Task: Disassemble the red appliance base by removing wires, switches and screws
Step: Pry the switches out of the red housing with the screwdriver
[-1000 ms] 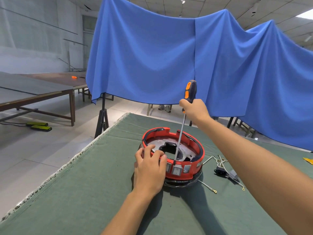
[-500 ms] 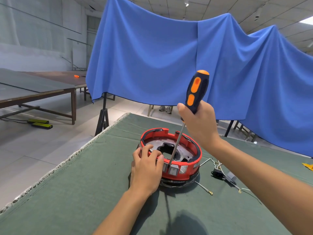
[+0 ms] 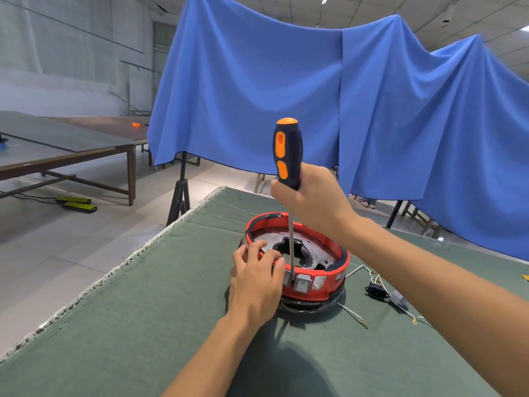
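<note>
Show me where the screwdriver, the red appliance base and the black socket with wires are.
screwdriver [image 3: 287, 156]: head view, on the black and orange handle.
red appliance base [image 3: 323, 292]: head view, on the red front wall.
black socket [image 3: 376, 290]: head view, on its black body.

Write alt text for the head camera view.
A right hand holds a screwdriver upright, tip down at the switches on a red appliance base, which the left hand grips. Loose wires lie beside it on the green-covered table.
</note>
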`<state>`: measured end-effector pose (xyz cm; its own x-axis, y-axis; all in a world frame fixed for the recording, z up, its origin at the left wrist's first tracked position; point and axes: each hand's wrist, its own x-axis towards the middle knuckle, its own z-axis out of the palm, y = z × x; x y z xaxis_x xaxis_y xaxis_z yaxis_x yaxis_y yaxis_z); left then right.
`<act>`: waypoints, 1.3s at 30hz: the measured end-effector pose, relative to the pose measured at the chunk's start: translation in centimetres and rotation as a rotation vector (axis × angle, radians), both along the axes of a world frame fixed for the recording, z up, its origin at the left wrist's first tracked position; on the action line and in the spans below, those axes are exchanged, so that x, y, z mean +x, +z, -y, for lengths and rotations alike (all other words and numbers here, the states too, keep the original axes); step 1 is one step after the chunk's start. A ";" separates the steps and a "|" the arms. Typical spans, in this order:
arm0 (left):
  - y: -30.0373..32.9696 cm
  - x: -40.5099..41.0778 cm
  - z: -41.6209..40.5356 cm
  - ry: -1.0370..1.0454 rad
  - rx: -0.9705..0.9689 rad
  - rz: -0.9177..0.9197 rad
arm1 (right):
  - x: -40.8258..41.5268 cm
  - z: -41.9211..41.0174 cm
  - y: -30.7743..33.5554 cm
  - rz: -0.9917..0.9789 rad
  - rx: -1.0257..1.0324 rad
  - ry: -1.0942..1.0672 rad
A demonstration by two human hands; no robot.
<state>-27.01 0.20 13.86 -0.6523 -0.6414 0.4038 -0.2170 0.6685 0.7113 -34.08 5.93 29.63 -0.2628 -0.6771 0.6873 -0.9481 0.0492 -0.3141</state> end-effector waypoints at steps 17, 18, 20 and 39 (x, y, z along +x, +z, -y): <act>0.0 0.2 -0.3 0.061 -0.186 -0.065 | 0.2 2.0 0.7 0.009 0.137 -0.104; 0.0 0.1 -0.2 0.066 -0.219 -0.081 | 0.2 1.5 0.7 0.015 0.102 -0.103; 0.2 0.1 -0.1 0.039 -0.053 -0.054 | 0.4 0.6 0.6 0.008 0.037 -0.089; -0.1 -0.4 -0.6 0.059 -0.080 0.025 | 0.7 2.4 0.1 -0.077 0.279 -0.114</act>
<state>-27.38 0.81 13.72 -0.6247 -0.6456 0.4392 -0.2750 0.7084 0.6501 -33.33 3.51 29.77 -0.3024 -0.8117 0.4998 -0.9520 0.2307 -0.2012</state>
